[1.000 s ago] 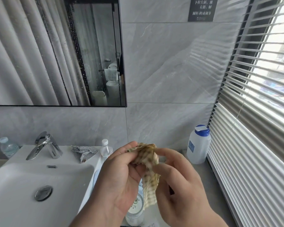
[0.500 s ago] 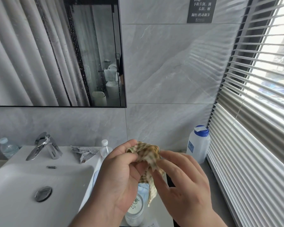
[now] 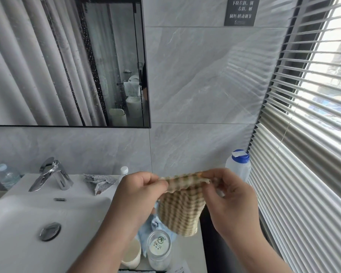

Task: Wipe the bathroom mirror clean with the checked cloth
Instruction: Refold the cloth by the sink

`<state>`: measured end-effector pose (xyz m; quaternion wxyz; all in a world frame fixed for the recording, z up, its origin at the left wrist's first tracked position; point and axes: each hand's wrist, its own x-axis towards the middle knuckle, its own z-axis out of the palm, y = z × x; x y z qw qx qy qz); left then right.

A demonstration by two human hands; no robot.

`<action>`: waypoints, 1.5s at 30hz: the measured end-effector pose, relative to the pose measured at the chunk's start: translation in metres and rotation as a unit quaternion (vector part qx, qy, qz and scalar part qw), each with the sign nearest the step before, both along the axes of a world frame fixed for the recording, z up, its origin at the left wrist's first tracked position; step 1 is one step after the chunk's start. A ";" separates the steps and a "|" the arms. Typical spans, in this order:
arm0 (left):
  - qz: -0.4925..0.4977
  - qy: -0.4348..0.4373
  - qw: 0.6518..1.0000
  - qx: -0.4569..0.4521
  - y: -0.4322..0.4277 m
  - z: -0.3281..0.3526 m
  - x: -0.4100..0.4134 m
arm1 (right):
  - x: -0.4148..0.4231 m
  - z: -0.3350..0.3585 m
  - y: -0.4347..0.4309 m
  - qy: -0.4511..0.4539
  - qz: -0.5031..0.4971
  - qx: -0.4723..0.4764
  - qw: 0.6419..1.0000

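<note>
Left hand and right hand each pinch a top corner of the checked cloth, stretching it between them, probably to open it flat for the mirror above.

cloth: bunched → stretched open | hands: together → pulled apart along top edge

Left hand, right hand raised, pinching cloth.

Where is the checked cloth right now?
The checked cloth hangs low in the head view's centre, its top edge pinched by the left hand and right hand, just right of the sink.
</note>
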<state>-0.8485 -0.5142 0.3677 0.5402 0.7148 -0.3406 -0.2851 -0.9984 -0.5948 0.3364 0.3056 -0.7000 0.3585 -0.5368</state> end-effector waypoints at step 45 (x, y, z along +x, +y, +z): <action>-0.010 0.397 0.914 -0.083 -0.025 -0.016 0.014 | 0.001 -0.029 -0.009 -0.191 0.344 0.423 0.816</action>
